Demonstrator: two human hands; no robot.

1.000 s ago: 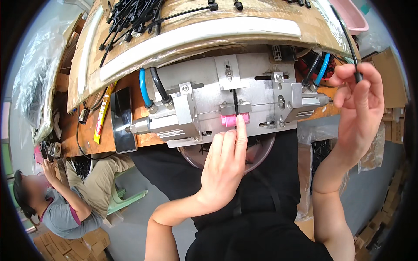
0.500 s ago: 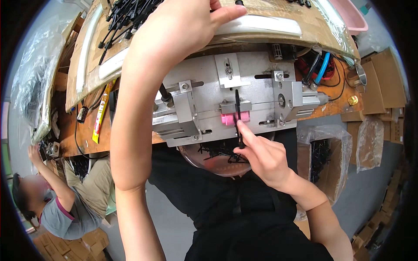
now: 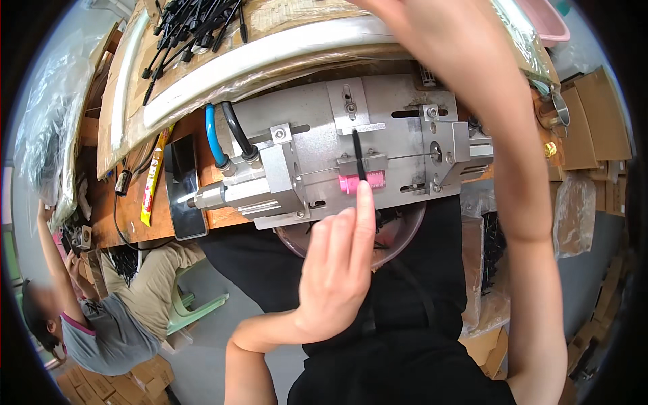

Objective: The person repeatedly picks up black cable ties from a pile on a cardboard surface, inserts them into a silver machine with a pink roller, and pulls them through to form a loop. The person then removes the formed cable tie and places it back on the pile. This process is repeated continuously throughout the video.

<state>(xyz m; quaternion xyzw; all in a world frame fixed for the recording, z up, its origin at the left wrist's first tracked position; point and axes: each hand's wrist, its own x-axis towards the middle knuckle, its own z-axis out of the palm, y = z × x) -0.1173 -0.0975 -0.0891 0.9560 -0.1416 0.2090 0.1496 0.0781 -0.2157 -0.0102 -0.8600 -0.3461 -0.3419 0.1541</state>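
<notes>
left hand: nearest, fingers loosely spread, forefinger stretched up, its tip touching the lower end of the black cable tie; gripping nothing
black cable tie: upright in the metal jig, just above the pink block
right hand: forearm reaches up past the top edge; hand out of sight, fingers cannot be told
far: heap of black ties on cardboard

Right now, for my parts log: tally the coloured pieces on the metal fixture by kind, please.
Blue hose: 1
Black hose: 1
Pink block: 1
Upright black strip: 1
Total: 4
</notes>
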